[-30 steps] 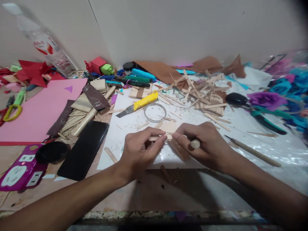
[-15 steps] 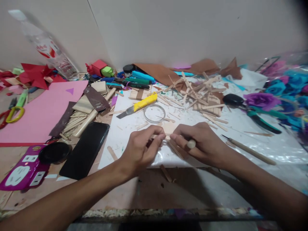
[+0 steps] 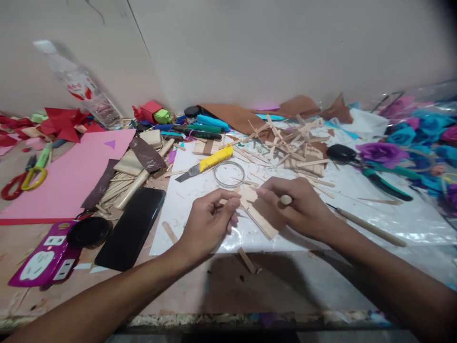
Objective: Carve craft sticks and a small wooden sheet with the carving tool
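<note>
My left hand [image 3: 210,221] is curled in a pinch on a small wooden stick piece over the white sheet [image 3: 185,190]. My right hand [image 3: 298,205] is closed on a tool with a rounded pale handle end [image 3: 285,199], and its fingertips press on a flat panel of glued wooden sticks [image 3: 259,212] that lies between both hands. A loose stick [image 3: 247,260] lies just in front of the sheet.
A yellow utility knife [image 3: 210,161] and a clear ring [image 3: 229,174] lie behind my hands. A pile of wooden sticks [image 3: 293,143], green pliers [image 3: 382,176], a thin awl [image 3: 367,227], a black phone [image 3: 132,228], a purple power strip [image 3: 43,259], pink paper [image 3: 64,176] and paper flowers [image 3: 410,138] surround the sheet.
My hands have drawn slightly apart and the stick panel shows more between them. The camera has tilted a little, shifting everything down in view.
</note>
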A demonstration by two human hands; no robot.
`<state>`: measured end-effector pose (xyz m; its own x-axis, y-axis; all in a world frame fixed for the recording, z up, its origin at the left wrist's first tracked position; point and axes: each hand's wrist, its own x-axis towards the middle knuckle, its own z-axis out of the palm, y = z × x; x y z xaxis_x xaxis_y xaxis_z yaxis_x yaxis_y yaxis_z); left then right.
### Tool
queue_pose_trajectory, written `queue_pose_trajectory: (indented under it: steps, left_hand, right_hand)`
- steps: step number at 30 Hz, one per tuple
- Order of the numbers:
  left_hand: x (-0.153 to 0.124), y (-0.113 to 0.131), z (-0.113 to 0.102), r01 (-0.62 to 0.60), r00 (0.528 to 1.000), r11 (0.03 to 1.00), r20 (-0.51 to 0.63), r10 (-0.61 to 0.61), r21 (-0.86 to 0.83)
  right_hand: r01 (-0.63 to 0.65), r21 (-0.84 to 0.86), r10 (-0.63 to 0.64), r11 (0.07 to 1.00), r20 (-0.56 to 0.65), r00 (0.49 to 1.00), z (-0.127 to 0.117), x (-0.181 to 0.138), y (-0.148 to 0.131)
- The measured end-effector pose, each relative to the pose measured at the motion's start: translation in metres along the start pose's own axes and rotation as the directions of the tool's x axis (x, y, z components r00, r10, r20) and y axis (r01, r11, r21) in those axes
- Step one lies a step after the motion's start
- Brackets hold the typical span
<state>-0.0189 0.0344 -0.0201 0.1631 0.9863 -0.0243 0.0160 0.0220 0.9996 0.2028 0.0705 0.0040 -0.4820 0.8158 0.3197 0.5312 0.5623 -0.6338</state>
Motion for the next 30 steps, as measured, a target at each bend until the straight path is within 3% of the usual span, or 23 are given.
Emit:
queue_pose_trajectory:
  steps: [4,9,14,17,30]
  left_hand:
    - [0.0065,-0.0012,-0.0027,0.027,1.000,0.990,0.014,-0.025,-0.136]
    - [0.0063,0.0029,-0.0020,0.038,0.996,0.969,0.087,-0.017,-0.245]
    - [0.0065,0.0040,-0.0040,0.073,0.992,0.965,0.122,-0.044,-0.251]
    - [0.0075,0.0033,-0.0057,0.078,0.990,0.967,0.134,-0.046,-0.244]
    - [0.0067,0.0038,-0.0050,0.042,0.991,0.977,0.136,-0.014,-0.207]
  right_hand:
    - [-0.011,0.111,0.008,0.994,0.027,1.000,0.0012,0.0009,-0.0010]
    - [0.054,0.125,-0.056,0.991,0.016,0.998,-0.0018,0.0016,-0.0010]
    - [0.121,0.079,-0.120,0.989,-0.020,0.993,-0.0063,0.0035,-0.0015]
    - [0.151,0.102,-0.154,0.983,0.028,0.988,-0.0072,0.0055,-0.0014]
    - [0.050,0.196,-0.093,0.979,0.218,0.971,-0.0072,0.0043,-0.0016]
